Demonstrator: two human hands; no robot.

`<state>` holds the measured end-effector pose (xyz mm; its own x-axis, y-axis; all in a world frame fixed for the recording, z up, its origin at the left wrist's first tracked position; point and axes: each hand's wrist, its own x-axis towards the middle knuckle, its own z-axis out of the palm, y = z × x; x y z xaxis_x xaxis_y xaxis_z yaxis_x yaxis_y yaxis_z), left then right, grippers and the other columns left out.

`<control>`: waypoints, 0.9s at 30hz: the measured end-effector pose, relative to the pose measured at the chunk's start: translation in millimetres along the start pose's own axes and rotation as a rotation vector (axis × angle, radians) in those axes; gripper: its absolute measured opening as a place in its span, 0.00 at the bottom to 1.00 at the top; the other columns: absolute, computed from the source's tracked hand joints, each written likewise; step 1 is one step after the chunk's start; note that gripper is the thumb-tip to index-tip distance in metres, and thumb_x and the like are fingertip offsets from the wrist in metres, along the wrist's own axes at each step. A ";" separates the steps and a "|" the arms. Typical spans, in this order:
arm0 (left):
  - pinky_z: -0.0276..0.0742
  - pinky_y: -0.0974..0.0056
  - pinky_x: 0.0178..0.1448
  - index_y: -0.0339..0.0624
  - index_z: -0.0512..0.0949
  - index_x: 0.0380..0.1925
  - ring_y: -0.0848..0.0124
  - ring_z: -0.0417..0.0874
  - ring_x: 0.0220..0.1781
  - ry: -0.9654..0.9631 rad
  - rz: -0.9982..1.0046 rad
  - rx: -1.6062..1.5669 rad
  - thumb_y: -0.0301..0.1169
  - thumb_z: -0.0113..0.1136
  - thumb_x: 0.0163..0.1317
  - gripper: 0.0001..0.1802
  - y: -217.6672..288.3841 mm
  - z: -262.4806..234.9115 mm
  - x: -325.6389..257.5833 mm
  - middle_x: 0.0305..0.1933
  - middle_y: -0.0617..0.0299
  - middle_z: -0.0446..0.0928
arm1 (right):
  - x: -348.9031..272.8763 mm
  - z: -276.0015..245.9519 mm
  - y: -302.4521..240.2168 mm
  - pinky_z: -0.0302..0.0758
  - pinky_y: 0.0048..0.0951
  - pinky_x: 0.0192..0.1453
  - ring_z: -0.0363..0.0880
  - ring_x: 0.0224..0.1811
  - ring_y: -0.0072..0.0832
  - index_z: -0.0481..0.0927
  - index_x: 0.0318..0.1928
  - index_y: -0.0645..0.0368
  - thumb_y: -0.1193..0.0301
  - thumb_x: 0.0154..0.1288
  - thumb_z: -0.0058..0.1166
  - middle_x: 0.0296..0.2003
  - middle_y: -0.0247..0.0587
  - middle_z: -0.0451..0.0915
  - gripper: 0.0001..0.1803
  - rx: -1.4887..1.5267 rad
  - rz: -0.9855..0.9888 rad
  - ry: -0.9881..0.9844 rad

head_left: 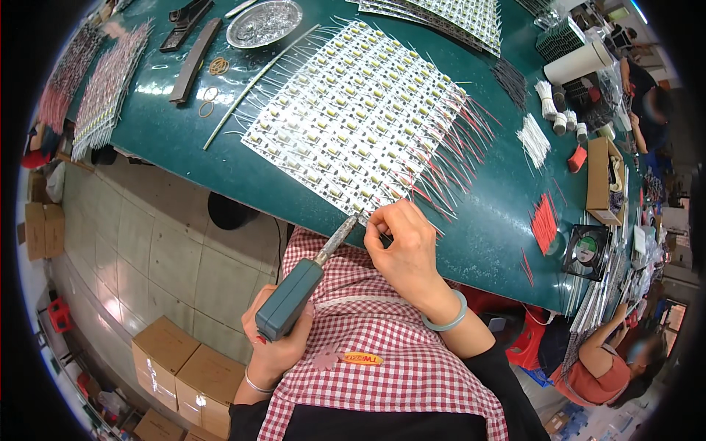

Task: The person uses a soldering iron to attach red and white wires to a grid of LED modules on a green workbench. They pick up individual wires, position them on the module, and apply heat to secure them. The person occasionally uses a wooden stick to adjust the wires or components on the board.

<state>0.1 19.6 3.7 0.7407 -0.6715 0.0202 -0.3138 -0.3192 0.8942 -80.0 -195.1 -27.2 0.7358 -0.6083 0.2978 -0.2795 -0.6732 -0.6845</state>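
A dark green soldering gun (290, 300) with a metal barrel is gripped in my left hand (273, 353). Its tip touches or nearly touches the near corner of a large white circuit board panel (294, 140), which carries rows of small yellow components. At that same corner my right hand (404, 250) is closed in a pinch, fingertips beside the iron's tip. What it pinches is too small to make out. Red and white wires (452, 158) stick out along the panel's right edge, and pale wires fringe its left edge.
The green table (493, 235) also bears a silver dish (263, 23), bundles of red wires (544, 224) and white wires (534, 140), a black fan (586, 251) and wired panels at far left. Cardboard boxes (165, 353) stand on the floor at left. A co-worker (599, 367) sits at right.
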 end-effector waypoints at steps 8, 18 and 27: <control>0.76 0.69 0.33 0.30 0.82 0.36 0.71 0.81 0.30 0.139 -0.182 -0.132 0.20 0.69 0.52 0.10 -11.8 -0.3 -15.2 0.36 0.55 0.82 | 0.9 -2.0 -1.1 0.73 0.38 0.34 0.75 0.30 0.39 0.76 0.30 0.60 0.83 0.50 0.62 0.26 0.41 0.74 0.08 -0.001 0.010 -0.007; 0.68 0.72 0.20 0.31 0.72 0.56 0.75 0.73 0.22 0.429 -0.228 -0.516 0.16 0.61 0.55 0.25 2.5 -23.6 45.5 0.45 0.52 0.78 | 4.6 -16.9 -6.6 0.74 0.40 0.40 0.76 0.36 0.42 0.77 0.34 0.61 0.79 0.54 0.63 0.31 0.43 0.76 0.08 -0.021 0.065 -0.139; 0.67 0.74 0.21 0.28 0.77 0.44 0.75 0.74 0.22 0.457 -0.238 -0.934 0.26 0.65 0.62 0.14 -79.3 -137.8 213.7 0.39 0.52 0.80 | 41.2 -45.4 -4.3 0.70 0.46 0.62 0.73 0.60 0.48 0.80 0.51 0.62 0.73 0.59 0.65 0.55 0.47 0.77 0.18 -0.158 -0.128 -0.153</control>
<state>265.1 -6.5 -1.2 0.9362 -0.2833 -0.2079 0.3047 0.3597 0.8819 -76.5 -236.3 18.2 0.8530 -0.4508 0.2630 -0.2621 -0.8057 -0.5312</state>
